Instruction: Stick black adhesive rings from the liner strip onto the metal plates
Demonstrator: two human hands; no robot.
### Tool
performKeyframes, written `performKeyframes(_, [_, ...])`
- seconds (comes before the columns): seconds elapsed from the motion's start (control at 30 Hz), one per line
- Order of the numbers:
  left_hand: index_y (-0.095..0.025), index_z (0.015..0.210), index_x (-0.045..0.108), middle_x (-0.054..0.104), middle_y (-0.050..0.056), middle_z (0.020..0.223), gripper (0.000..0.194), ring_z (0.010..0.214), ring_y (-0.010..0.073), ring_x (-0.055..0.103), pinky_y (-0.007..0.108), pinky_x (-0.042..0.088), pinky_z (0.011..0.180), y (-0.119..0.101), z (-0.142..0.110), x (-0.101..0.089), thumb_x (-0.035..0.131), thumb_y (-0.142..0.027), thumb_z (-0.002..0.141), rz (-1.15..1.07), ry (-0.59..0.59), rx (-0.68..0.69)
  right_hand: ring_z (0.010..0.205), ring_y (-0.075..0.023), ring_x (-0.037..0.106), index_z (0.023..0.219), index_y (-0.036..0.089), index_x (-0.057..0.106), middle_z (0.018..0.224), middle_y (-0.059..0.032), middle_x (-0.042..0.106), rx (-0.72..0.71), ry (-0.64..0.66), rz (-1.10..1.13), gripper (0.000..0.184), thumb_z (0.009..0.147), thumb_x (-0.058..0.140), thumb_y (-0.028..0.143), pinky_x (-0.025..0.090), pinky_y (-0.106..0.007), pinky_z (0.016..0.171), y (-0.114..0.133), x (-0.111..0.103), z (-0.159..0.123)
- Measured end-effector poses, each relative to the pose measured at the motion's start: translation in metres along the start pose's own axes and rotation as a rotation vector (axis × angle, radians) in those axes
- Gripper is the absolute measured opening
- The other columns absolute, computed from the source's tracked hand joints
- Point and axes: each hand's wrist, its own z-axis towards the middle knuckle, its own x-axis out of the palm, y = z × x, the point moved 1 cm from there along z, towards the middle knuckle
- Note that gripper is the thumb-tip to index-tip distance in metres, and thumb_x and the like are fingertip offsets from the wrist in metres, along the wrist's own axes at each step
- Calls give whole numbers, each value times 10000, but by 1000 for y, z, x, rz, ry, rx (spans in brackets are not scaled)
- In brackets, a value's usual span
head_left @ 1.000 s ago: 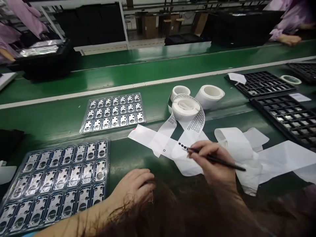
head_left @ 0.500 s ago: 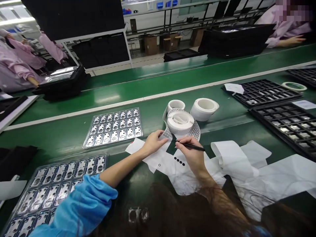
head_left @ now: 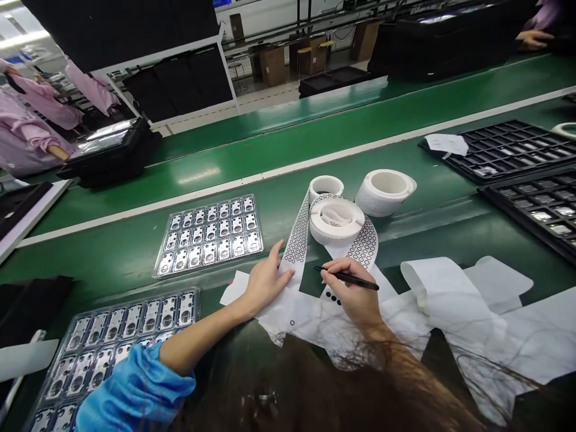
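My left hand (head_left: 266, 281) lies at the lower left edge of a strip of ring-shaped stickers (head_left: 297, 240), its thumb and index finger spread apart. The strip runs down from white rolls; the front roll (head_left: 336, 217) partly covers a smaller one (head_left: 326, 185) behind it. In my right hand (head_left: 353, 291) is a pair of slim black tweezers (head_left: 351, 278), gripped like a pen, its tip pointing left toward the strip but apart from it. Several black dots (head_left: 333, 298) sit on white paper beside my right hand. One lone ring (head_left: 292, 323) lies on the backing paper below the strip.
Clear trays of metal plates stand behind (head_left: 209, 234) and left (head_left: 108, 327) of my left arm. Another white roll (head_left: 386, 192) stands at the right. Loose white paper (head_left: 454, 294) and black compartment trays (head_left: 499, 147) lie farther right. People in pink work across the green line.
My left hand has moved down and left and its fingers have spread; the sticker strip now stretches out longer. The tweezers have drawn back slightly from the strip. The view has shifted.
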Motion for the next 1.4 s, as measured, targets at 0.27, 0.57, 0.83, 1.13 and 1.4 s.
performKeyframes(0.27, [-227, 1414, 540, 565, 133, 1499, 445, 1420, 330, 493, 530, 445, 1139, 14, -11, 5, 602, -231, 974, 292, -141, 318, 743, -203, 697, 738, 232, 674, 854, -28, 726, -10, 41, -54, 139, 780, 800, 272, 595, -378, 714, 1, 1, -6])
performKeyframes(0.57, [-97, 1393, 581, 567, 149, 1522, 389, 1456, 331, 484, 542, 359, 1233, 14, -41, 12, 473, -302, 1081, 491, -74, 634, 702, -187, 691, 728, 229, 674, 834, -36, 730, 12, 59, -65, 156, 765, 813, 288, 595, -342, 653, -3, 10, -4])
performKeyframes(0.83, [-107, 1335, 627, 657, 133, 1421, 431, 1329, 292, 603, 436, 418, 1195, 13, -63, 11, 484, -409, 1062, 525, -38, 637, 694, -170, 682, 735, 226, 682, 852, -27, 741, 59, 128, -28, 173, 746, 836, 305, 601, -352, 726, 0, 33, 3])
performKeyframes(1.13, [-96, 1203, 658, 730, 139, 1113, 327, 1005, 270, 695, 390, 586, 933, 10, -32, 8, 516, -338, 1036, 532, -83, 642, 601, -167, 684, 717, 226, 658, 771, -16, 745, 185, 118, 30, 248, 713, 847, 385, 581, -326, 637, -12, 39, 20])
performKeyframes(1.4, [-29, 1262, 634, 710, 194, 1285, 364, 1232, 290, 652, 417, 537, 1092, 14, -35, 15, 473, -278, 1050, 534, -154, 714, 571, -188, 677, 685, 220, 646, 669, -8, 726, 294, 114, -42, 292, 660, 848, 429, 536, -333, 614, -11, 42, 22])
